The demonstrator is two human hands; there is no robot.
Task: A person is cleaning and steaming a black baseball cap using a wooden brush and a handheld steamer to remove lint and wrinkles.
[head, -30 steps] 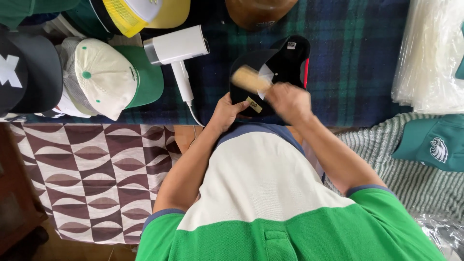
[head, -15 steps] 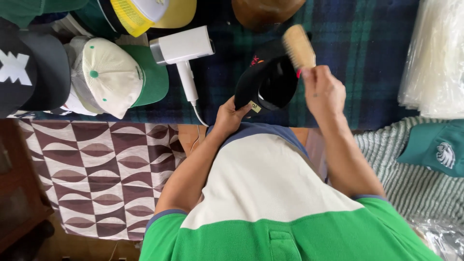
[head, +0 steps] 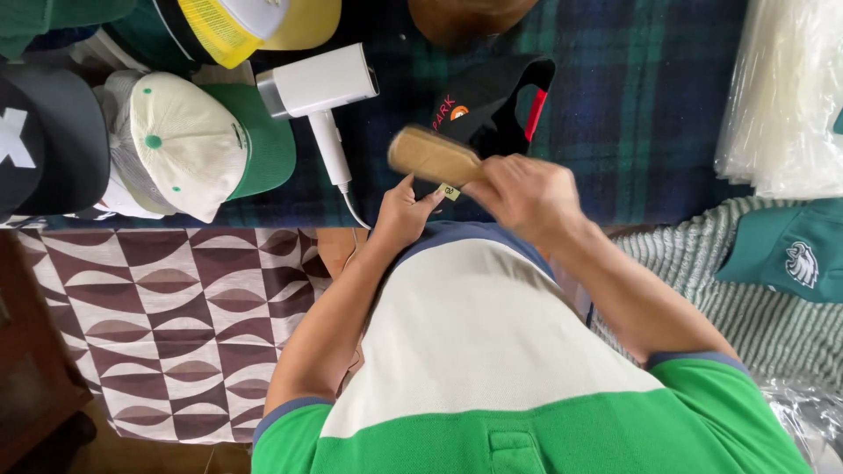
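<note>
Just above centre frame, the right hand (head: pixel 527 195) grips a wooden brush (head: pixel 433 154) whose long axis runs up-left across the black cap (head: pixel 487 101), while the left hand (head: pixel 402 212) fingers pinch the cap's lower edge from the left

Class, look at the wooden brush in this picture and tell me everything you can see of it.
The wooden brush has a pale tan, oval back of smooth, light wood. Its bristles face away and are hidden. It lies tilted, head to the left, slightly blurred. The right hand grips its handle end, holding it over the brim of the black cap, which the left hand steadies above the plaid cloth.
</note>
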